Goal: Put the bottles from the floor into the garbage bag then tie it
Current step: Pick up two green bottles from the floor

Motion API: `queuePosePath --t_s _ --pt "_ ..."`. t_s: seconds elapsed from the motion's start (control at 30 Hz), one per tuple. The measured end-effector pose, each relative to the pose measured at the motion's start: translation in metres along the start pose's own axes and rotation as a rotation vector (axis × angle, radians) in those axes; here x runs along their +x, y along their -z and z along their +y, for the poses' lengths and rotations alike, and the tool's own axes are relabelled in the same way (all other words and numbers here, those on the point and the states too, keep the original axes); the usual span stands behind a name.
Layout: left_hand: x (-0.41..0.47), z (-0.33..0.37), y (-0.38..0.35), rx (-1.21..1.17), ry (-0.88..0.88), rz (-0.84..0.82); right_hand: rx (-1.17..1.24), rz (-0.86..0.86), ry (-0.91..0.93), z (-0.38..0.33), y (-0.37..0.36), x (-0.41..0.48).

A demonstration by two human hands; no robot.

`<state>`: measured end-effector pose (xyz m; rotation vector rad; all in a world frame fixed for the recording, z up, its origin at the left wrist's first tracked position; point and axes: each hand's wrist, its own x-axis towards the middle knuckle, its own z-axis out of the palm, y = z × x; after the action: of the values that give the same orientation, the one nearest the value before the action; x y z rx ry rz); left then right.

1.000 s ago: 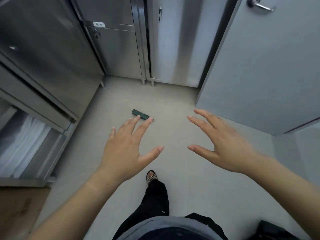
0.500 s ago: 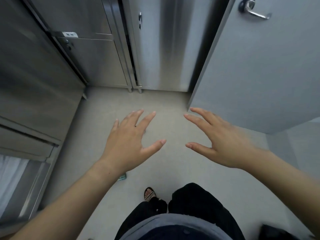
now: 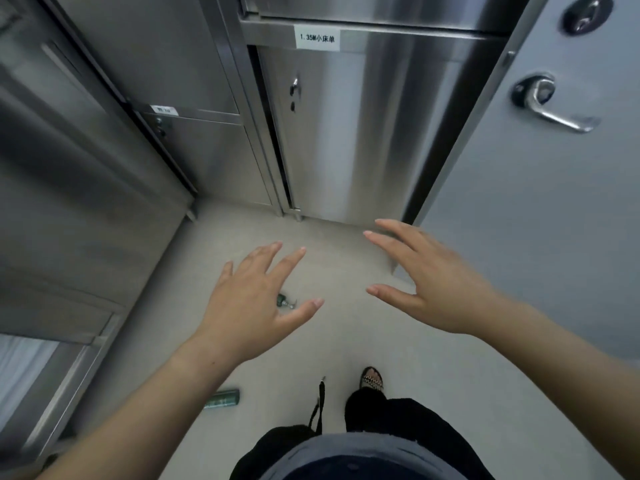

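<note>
Nearest the camera, black trousers (image 3: 398, 427) and one patterned open-toe sandal (image 3: 372, 379) are seen on the pale beige smooth floor (image 3: 346, 341), with a thin black strap (image 3: 319, 407) hanging just left of the sandal. A small dark green cylindrical bottle (image 3: 223, 399) is laid flat on the floor, left of the sandal and partly hidden under the left forearm; its long axis runs roughly left-right with the right end tilted slightly away from the camera. Which end is the cap cannot be told.

Further out, a second small green bottle with a silvery pump-like top (image 3: 285, 302) is seen on the floor, mostly covered by the left hand (image 3: 249, 306); its top points to the right, away from the sandal. Its body is hidden, so its full length cannot be judged.

Both hands are held above the floor, palms down, fingers spread and slightly curved, nothing gripped. The right hand (image 3: 436, 285) is held beyond and right of the sandal, thumb pointed toward the left hand. The two hands are apart.

Beyond the hands, stainless-steel cabinets (image 3: 346, 133) are stood on short legs at the far edge of the floor, one bearing a white printed label (image 3: 317, 38). More steel cabinet fronts are ranged along the left. A pale grey door with a metal lever handle (image 3: 550, 105) is stood open, far right of the sandal. No garbage bag can be made out for certain.
</note>
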<state>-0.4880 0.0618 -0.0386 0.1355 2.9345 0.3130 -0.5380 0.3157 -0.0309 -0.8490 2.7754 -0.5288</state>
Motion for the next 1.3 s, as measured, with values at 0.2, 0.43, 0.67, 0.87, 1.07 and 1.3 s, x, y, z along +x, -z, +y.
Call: queuePosePath --t_s 0.2,0.43,0.67,0.87,1.07,1.3 --pt "0.047 0.007 0.014 -0.029 0.139 0.074 0.011 -0.027 0.099 0.037 0.024 0.065" --pt "0.069 -0.030 0.018 -0.064 0.329 0.047 0.024 -0.146 0.206 0.033 0.017 0.137" --pt "0.105 -0.094 0.031 -0.106 0.461 0.031 -0.040 -0.191 0.300 0.007 0.018 0.232" --pt "0.126 -0.152 0.056 -0.110 0.547 0.089 -0.061 -0.152 0.365 -0.024 0.025 0.314" --pt "0.127 -0.196 0.063 -0.091 0.600 0.106 -0.074 -0.215 0.482 -0.056 0.011 0.377" --pt "0.135 -0.230 0.047 -0.199 0.862 0.119 -0.141 -0.361 0.698 -0.084 -0.025 0.466"
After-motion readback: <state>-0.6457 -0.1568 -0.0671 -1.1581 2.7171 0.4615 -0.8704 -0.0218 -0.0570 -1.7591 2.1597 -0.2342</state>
